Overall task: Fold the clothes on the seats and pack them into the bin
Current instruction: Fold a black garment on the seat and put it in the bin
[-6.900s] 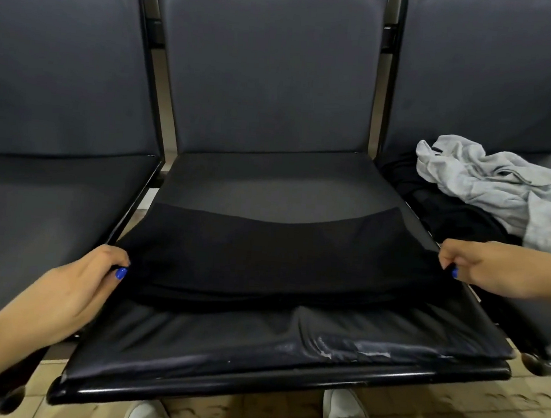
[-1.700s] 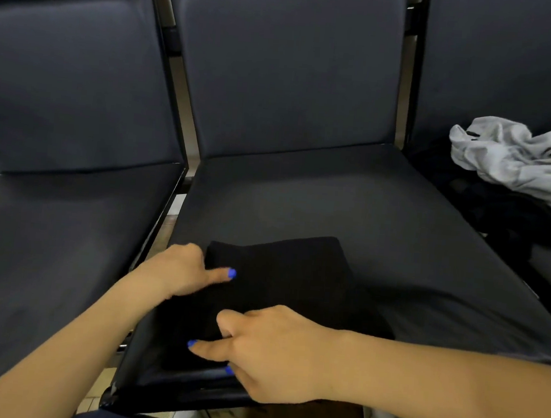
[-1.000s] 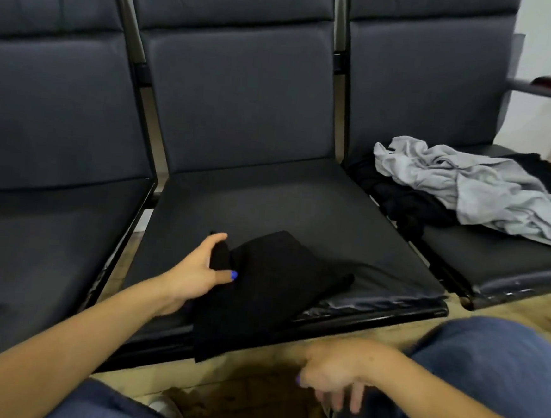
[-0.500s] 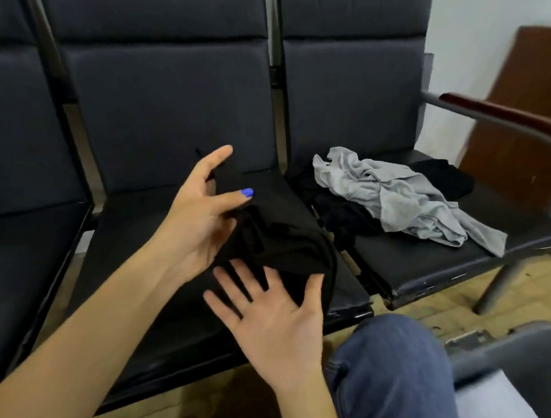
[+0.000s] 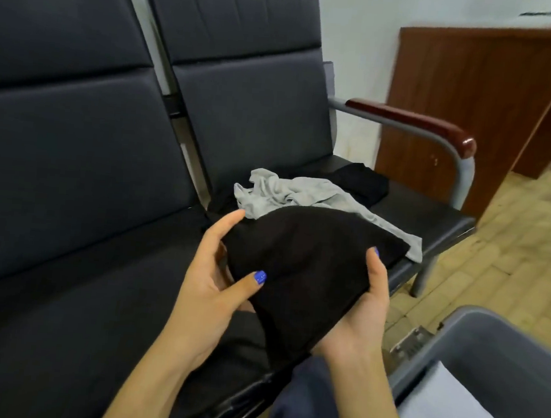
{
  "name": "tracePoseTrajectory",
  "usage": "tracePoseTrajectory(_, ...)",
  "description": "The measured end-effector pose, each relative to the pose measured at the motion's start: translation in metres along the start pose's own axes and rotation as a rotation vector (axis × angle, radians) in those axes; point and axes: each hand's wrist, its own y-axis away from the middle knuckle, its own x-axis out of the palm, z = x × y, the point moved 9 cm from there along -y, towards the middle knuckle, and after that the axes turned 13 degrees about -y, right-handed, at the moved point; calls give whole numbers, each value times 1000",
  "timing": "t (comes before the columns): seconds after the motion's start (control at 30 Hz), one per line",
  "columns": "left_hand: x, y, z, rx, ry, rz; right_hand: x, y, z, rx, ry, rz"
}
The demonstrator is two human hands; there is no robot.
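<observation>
Folded black cloth bundle point(image 5: 309, 271) is being gripped by left hand point(image 5: 210, 289) & right hand point(image 5: 359, 317), both clamped; grey plastic bin point(image 5: 487, 354) at 4 o'clock. Risk: folds being loosened w/ uneven carry.

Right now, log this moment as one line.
stage: carry to bin | left hand: holds folded black garment | right hand: supports it | bin: lower right | grey garment: unfolded on seat

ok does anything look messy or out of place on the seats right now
Yes: a grey garment lies crumpled, unfolded, on the end seat, over rumpled black clothes. The folded black garment is neat, held off the seats by both hands.
</observation>
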Motion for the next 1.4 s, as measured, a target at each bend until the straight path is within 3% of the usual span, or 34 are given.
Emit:
tracePoseTrajectory(0.27, 119, -24, 48, -73, 10, 332, -34, -3, 123, -215, 164, -122)
tracePoseTrajectory(0.37, 175, -13, 82, -161, -23, 543, -68, 16, 179, -330, 215, -260)
tracePoseTrajectory(0.47, 208, -2, 119, -125, -383, 694, -101, 49, 226, -445, 239, -387)
tracePoseTrajectory(0.63, 224, 32, 161, -72, -1045, 1130, -140, 99, 270, -533, 349, -512)
tracePoseTrajectory(0.97, 218, 39, 159, -50, -1095, 1162, -266, 112, 255, -304, 333, -764)
tracePoseTrajectory(1.2, 216, 34, 160, -72, -1094, 1114, -369, 119, 249, 5, 604, -1062)
tracePoseTrajectory(1.4, 217, 32, 161, -80, -1076, 1103, -388, 110, 267, -11, 880, -1108)
